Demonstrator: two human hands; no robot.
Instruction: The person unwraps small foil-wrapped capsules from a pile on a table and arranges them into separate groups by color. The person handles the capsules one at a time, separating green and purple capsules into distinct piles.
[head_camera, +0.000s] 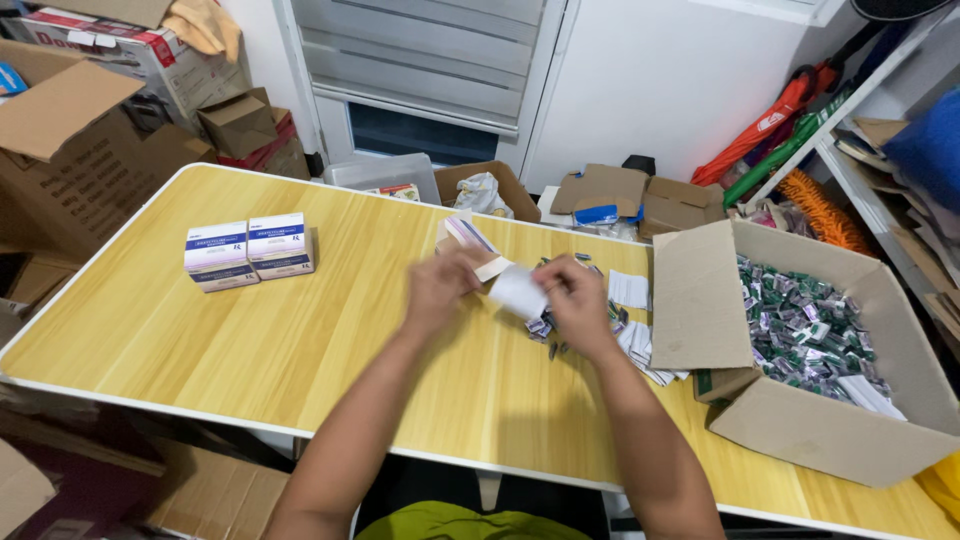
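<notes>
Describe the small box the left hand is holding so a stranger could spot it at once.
On the yellow wooden table, look just left of the big cardboard carton. The left hand grips an open small box; unlike the closed boxes stacked farther left, its flap is open.

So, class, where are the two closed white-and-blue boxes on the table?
In the head view, the two boxes sit side by side on the left part of the wooden table, apart from the left hand.

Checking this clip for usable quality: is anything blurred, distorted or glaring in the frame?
Head view: both hands, left and right, are motion-blurred, as are the small open carton and the white leaflet they handle; wide-angle distortion bows the table edge; lighting is even, shadows soft, no strong glare; stacked boxes stay sharp.
</notes>
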